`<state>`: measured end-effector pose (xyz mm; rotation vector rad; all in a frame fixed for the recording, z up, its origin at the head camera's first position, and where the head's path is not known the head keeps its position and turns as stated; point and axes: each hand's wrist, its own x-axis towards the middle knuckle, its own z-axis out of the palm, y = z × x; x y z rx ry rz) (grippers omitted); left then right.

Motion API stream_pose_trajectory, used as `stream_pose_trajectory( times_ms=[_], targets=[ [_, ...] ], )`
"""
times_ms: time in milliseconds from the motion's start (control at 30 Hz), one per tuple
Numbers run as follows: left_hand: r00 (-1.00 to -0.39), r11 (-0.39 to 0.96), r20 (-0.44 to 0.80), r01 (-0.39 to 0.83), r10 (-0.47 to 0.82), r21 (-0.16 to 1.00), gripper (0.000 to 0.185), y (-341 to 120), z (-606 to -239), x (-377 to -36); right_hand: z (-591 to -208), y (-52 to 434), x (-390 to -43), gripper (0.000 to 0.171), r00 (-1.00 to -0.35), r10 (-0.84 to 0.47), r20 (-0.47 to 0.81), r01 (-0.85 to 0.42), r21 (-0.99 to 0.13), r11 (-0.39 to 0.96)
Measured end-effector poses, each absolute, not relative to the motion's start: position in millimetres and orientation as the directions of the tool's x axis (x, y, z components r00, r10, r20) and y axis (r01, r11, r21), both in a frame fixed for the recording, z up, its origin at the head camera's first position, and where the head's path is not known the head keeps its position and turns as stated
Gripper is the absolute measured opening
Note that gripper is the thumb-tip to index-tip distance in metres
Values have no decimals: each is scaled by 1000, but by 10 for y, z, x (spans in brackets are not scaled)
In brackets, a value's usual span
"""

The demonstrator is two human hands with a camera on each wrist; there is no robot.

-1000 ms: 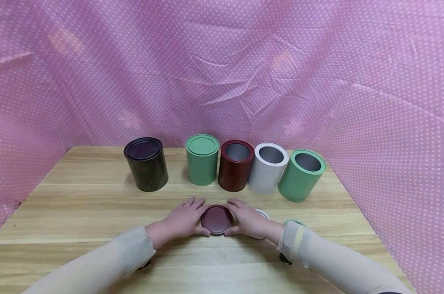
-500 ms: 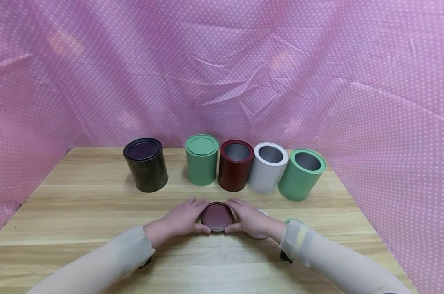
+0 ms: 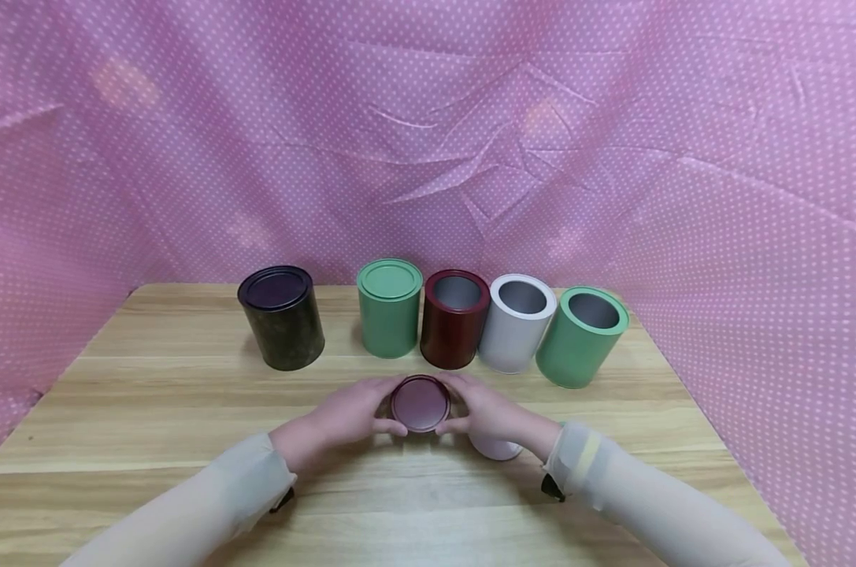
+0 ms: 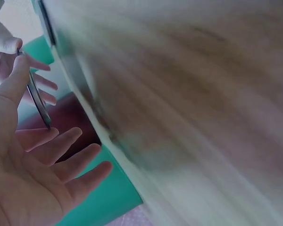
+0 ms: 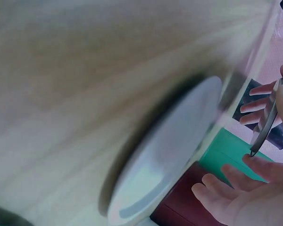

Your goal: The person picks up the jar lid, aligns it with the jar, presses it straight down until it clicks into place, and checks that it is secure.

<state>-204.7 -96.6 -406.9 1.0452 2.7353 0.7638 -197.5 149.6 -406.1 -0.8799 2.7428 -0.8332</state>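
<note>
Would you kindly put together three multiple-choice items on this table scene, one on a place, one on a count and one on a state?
1. Where is the dark red lid?
A. On the black can
B. Between the two hands, in front of the row of cans
C. Inside the white can

2. How many cans stand in the row?
A. Three
B. Five
C. Seven

3. What is the state of the dark red can?
A. Open, no lid on it
B. Closed with a lid
C. Lying on its side

Answers:
1 B: the left hand and right hand hold the lid by its edge, nearer the person than the cans.
2 B: black, green, dark red, white and green cans show in the head view.
3 A: its grey inside shows through the open top.
</note>
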Motion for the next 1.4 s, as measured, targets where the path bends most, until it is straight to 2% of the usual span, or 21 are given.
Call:
stream_pose_trajectory(
  times_ms=[367, 833, 1233, 1400],
  targets=[
    [-802, 664, 69, 537, 594, 521, 74, -934, -3876, -2043, -3916, 1579, -1983, 74, -818, -569, 86, -497, -606, 621],
    [-848, 696, 74, 478, 525, 535, 82, -870, -3669, -2021, -3714, 1674, -1959, 76, -802, -559, 212, -566, -570, 596],
    [-851, 654, 187, 502, 491, 565, 78, -792, -3478, -2011, -3499, 1771, -1958, 76, -795, -541, 274, -591, -549, 591],
    [-859, 623, 201, 485, 470, 614, 77, -759, -3423, -2036, -3400, 1798, -1979, 77, -806, -527, 269, -577, -554, 600]
  ],
)
